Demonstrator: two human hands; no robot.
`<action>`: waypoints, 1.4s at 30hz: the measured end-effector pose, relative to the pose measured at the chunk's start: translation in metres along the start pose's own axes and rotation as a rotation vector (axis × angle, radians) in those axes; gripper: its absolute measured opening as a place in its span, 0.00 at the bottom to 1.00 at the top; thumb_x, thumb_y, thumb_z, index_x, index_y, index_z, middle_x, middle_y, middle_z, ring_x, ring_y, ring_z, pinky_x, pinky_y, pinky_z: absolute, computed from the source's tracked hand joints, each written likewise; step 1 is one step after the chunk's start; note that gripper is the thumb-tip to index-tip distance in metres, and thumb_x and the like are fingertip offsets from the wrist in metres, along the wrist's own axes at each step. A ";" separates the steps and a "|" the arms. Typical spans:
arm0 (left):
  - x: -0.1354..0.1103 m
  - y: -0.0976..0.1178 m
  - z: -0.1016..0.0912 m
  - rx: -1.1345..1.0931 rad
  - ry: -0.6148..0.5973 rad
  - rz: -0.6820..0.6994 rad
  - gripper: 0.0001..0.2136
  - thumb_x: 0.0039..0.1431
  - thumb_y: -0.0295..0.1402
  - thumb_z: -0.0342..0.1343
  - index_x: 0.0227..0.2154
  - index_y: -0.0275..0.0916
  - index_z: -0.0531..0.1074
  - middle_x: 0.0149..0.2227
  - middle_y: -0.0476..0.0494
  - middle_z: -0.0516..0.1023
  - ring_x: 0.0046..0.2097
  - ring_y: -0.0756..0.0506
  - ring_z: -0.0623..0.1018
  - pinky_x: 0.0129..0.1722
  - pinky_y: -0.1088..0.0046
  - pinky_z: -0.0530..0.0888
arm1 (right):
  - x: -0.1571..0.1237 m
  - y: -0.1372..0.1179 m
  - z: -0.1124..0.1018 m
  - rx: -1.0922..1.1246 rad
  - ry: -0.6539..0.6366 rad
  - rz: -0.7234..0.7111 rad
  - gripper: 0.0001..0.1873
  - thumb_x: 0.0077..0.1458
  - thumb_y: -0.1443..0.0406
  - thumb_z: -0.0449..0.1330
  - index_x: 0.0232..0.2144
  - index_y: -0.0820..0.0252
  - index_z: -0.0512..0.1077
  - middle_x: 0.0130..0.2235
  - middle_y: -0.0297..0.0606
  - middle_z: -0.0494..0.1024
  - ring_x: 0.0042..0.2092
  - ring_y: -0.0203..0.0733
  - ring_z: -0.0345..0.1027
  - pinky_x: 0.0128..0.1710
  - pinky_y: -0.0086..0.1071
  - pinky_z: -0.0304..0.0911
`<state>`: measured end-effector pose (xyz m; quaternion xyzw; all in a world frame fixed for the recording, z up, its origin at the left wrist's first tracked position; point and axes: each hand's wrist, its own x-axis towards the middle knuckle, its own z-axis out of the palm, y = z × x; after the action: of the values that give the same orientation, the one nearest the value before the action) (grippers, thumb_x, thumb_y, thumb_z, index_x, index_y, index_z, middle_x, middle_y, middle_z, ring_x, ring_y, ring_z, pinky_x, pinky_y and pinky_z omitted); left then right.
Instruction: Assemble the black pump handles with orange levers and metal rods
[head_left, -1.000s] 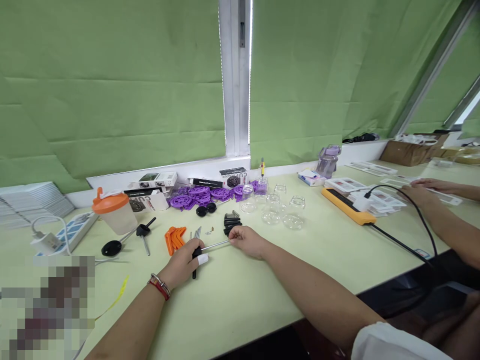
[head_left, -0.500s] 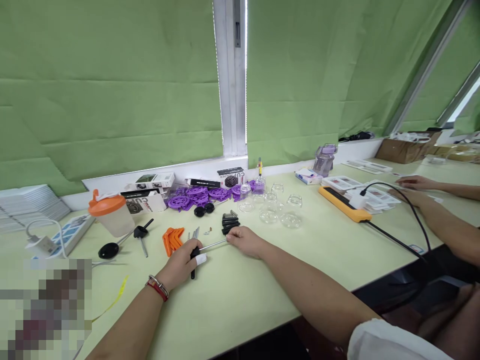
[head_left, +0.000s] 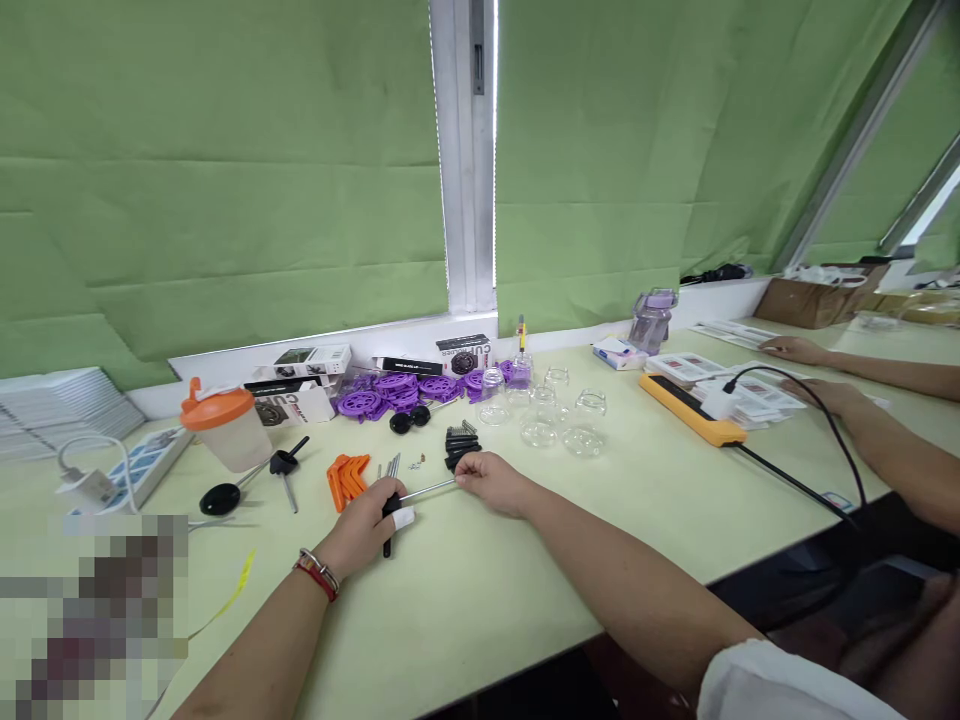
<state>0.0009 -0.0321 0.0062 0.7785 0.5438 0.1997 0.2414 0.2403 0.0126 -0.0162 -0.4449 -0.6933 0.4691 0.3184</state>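
Note:
My left hand (head_left: 365,526) is closed around the black handle of a tool with a metal rod (head_left: 427,489), resting on the pale green table (head_left: 480,590). One finger of that hand wears white tape. My right hand (head_left: 491,481) pinches the far end of the rod, right beside a pile of small black parts (head_left: 462,444). Orange angled pieces (head_left: 346,475) and a few metal pins (head_left: 391,466) lie just behind my left hand.
Purple round parts (head_left: 390,391), small glass jars (head_left: 559,416), boxes (head_left: 304,362) and an orange-lidded cup (head_left: 219,427) stand further back. A black suction-cup rod (head_left: 225,495) lies left. At the right, another person's hands (head_left: 821,393) rest near an orange power strip (head_left: 690,407) and its black cable.
My hands stay on the rod tool almost unmoved. The other person's far hand at the right has slid leftward across the papers.

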 end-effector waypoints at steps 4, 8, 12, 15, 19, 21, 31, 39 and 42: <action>0.001 -0.001 0.001 0.015 -0.004 -0.004 0.13 0.56 0.44 0.49 0.36 0.40 0.65 0.31 0.48 0.68 0.31 0.47 0.66 0.31 0.72 0.64 | 0.001 0.002 0.000 -0.045 0.002 -0.014 0.06 0.53 0.64 0.56 0.28 0.61 0.67 0.23 0.27 0.59 0.26 0.32 0.50 0.27 0.27 0.49; 0.001 -0.004 0.002 0.024 -0.013 0.001 0.13 0.57 0.44 0.48 0.36 0.40 0.65 0.30 0.49 0.67 0.31 0.47 0.65 0.30 0.72 0.64 | 0.000 0.000 -0.001 -0.087 -0.002 -0.026 0.09 0.55 0.62 0.54 0.25 0.61 0.66 0.23 0.28 0.59 0.26 0.32 0.50 0.27 0.27 0.49; 0.002 -0.005 0.002 0.019 -0.008 0.009 0.12 0.57 0.44 0.48 0.35 0.40 0.64 0.29 0.49 0.66 0.31 0.47 0.65 0.30 0.73 0.64 | -0.001 -0.001 -0.001 -0.076 0.003 -0.021 0.09 0.55 0.62 0.54 0.26 0.61 0.66 0.23 0.28 0.59 0.26 0.32 0.50 0.26 0.27 0.49; 0.002 -0.005 0.002 0.022 -0.007 0.006 0.12 0.57 0.44 0.49 0.35 0.40 0.64 0.30 0.49 0.66 0.31 0.47 0.65 0.30 0.72 0.64 | 0.000 0.000 0.001 0.033 0.000 -0.040 0.04 0.53 0.65 0.56 0.32 0.61 0.66 0.26 0.29 0.62 0.27 0.32 0.53 0.28 0.27 0.51; 0.002 -0.005 0.002 0.031 -0.007 0.015 0.12 0.57 0.44 0.49 0.35 0.40 0.64 0.30 0.48 0.67 0.31 0.47 0.66 0.31 0.72 0.64 | 0.001 0.003 0.001 0.056 -0.011 -0.060 0.03 0.52 0.68 0.57 0.31 0.60 0.65 0.26 0.28 0.62 0.27 0.31 0.53 0.28 0.26 0.51; 0.002 -0.006 0.002 0.033 -0.011 0.019 0.12 0.57 0.44 0.49 0.35 0.40 0.64 0.30 0.48 0.67 0.32 0.46 0.66 0.31 0.72 0.65 | 0.002 0.005 0.001 0.016 -0.010 -0.052 0.02 0.52 0.67 0.57 0.30 0.60 0.66 0.25 0.28 0.61 0.27 0.31 0.52 0.27 0.26 0.50; 0.002 -0.003 0.001 0.033 -0.005 0.021 0.11 0.57 0.43 0.49 0.35 0.40 0.65 0.32 0.47 0.68 0.33 0.45 0.68 0.33 0.70 0.65 | 0.002 0.005 0.002 -0.082 -0.009 -0.017 0.06 0.55 0.63 0.53 0.28 0.59 0.65 0.22 0.27 0.59 0.25 0.32 0.50 0.25 0.27 0.48; 0.001 -0.002 0.001 0.034 0.001 0.007 0.12 0.56 0.43 0.49 0.36 0.40 0.65 0.33 0.47 0.69 0.34 0.46 0.68 0.34 0.70 0.66 | 0.002 0.005 0.002 -0.124 0.002 -0.024 0.11 0.57 0.60 0.52 0.26 0.59 0.65 0.22 0.28 0.60 0.24 0.32 0.51 0.26 0.27 0.49; 0.001 -0.001 0.000 0.030 -0.001 0.010 0.11 0.56 0.42 0.49 0.36 0.40 0.65 0.33 0.47 0.69 0.34 0.46 0.68 0.34 0.70 0.66 | 0.001 0.004 0.001 -0.045 0.001 -0.023 0.08 0.54 0.61 0.55 0.29 0.60 0.66 0.23 0.27 0.60 0.25 0.32 0.51 0.26 0.27 0.50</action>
<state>0.0006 -0.0307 0.0051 0.7850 0.5426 0.1924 0.2287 0.2400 0.0139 -0.0202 -0.4442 -0.7087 0.4495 0.3137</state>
